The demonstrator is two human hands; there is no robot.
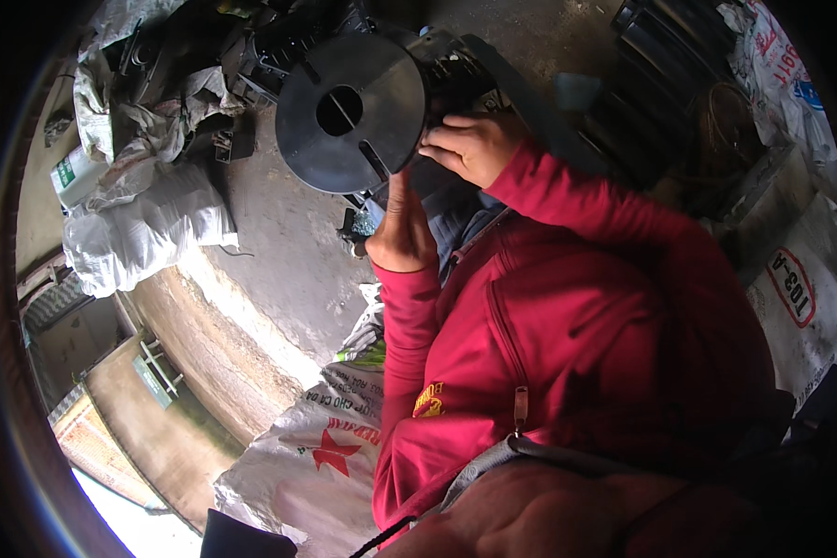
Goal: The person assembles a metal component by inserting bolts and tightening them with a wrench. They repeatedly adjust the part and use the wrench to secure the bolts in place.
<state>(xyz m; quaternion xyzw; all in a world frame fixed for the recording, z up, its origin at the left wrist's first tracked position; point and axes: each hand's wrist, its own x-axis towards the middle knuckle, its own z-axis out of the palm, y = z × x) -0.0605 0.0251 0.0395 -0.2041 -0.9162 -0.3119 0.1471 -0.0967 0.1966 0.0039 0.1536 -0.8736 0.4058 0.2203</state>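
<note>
A round, flat black plastic disc (298,130), like a reel flange, is held up at the top middle. It has a round hole in its centre and slots towards the rim. My left hand (404,237) grips the near edge, one digit pressed up against the rim and the other fingers partly hidden. Against the right edge, my right hand (474,147) pinches the rim between thumb and fingers. Whatever lies under the disc is mostly covered by it.
Dark plastic parts (674,46) are stacked at the upper right. A white plastic bundle (149,228) and a white jug (76,179) lie on the left. A printed woven sack (279,484) stands at lower left, another pale sack (795,344) at right. Concrete floor (279,265) shows between.
</note>
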